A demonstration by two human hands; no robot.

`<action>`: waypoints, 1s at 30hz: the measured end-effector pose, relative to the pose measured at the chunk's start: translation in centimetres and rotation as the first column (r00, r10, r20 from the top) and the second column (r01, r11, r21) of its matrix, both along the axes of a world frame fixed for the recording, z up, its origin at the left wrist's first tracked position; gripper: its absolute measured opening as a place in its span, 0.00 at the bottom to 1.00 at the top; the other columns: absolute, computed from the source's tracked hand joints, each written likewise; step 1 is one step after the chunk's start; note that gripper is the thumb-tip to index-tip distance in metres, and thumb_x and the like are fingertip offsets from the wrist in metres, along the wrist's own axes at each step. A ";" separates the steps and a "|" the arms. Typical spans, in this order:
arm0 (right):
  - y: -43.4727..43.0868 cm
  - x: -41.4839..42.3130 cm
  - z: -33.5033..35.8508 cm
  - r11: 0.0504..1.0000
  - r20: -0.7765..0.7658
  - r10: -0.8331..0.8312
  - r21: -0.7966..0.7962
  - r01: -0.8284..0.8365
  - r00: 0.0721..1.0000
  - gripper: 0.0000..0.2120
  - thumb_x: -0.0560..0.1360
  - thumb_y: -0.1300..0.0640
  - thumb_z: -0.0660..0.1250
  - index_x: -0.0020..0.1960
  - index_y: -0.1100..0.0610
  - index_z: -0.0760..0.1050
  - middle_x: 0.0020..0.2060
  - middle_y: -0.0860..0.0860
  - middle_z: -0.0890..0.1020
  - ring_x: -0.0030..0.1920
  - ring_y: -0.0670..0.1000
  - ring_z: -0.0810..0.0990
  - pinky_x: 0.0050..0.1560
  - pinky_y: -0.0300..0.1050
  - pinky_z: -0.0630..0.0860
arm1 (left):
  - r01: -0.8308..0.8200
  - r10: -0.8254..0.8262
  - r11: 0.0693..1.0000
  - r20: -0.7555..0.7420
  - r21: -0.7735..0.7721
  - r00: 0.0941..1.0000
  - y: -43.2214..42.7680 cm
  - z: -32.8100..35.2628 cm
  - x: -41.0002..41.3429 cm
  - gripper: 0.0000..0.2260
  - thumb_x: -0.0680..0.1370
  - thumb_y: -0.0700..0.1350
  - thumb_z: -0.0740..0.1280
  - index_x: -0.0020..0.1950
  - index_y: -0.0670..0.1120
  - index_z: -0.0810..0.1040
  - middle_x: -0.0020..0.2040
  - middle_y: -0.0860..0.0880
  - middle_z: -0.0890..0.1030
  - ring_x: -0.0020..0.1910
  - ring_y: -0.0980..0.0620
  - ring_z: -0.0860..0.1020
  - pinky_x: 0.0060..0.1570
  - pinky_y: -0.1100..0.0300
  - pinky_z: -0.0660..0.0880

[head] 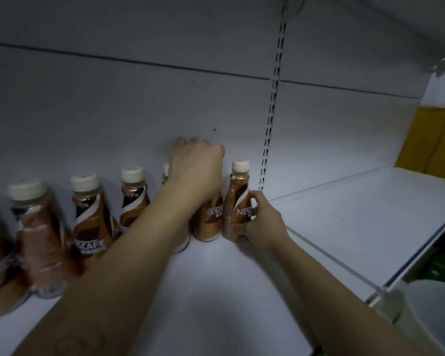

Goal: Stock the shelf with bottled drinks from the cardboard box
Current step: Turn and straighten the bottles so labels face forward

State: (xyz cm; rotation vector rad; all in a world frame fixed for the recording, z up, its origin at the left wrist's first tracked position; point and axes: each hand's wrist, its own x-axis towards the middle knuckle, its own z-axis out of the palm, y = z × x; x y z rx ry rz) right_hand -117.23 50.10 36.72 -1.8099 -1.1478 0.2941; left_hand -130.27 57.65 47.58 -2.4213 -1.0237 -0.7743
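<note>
Bottled drinks, brown coffee labels, cream caps: one row along the rear of the shelf [216,291], running from 9 o'clock toward centre.

Shelf: white, metal; bare deck from centre out to 3 o'clock; clear plastic rail along front lip.
Back panel [129,104]: white, two horizontal seams; slotted upright [272,98] at 1 o'clock.
White round container [432,314]: 4 o'clock, below shelf edge; only partly in frame.
Yellow panel [432,140]: 3 o'clock, beyond shelf end.
Blurred bottle [40,242]: 9 o'clock, upright, nearest the camera of the clear ones.
Bottle with full label showing [90,222]: just beside, toward centre.
Left hand [197,168]: centre, draped over top of second-from-end bottle [208,217], cap hidden beneath; fingers curled down the far side, grip itself cannot be told.
Right hand [263,227]: 4 o'clock of centre, fingers and thumb closed round lower body of end bottle [238,201], upright on the deck, touching its neighbour.
</note>
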 end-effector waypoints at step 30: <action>-4.7 -8.1 3.0 0.976 0.324 0.059 0.181 -0.123 0.944 0.27 0.68 0.49 0.75 0.64 0.48 0.71 0.52 0.45 0.76 0.54 0.50 0.78 0.41 0.33 0.66 | 0.071 -0.071 0.995 -0.005 -0.077 0.997 -4.5 2.7 -10.3 0.21 0.72 0.57 0.68 0.62 0.50 0.74 0.59 0.45 0.76 0.59 0.43 0.72 0.57 0.50 0.65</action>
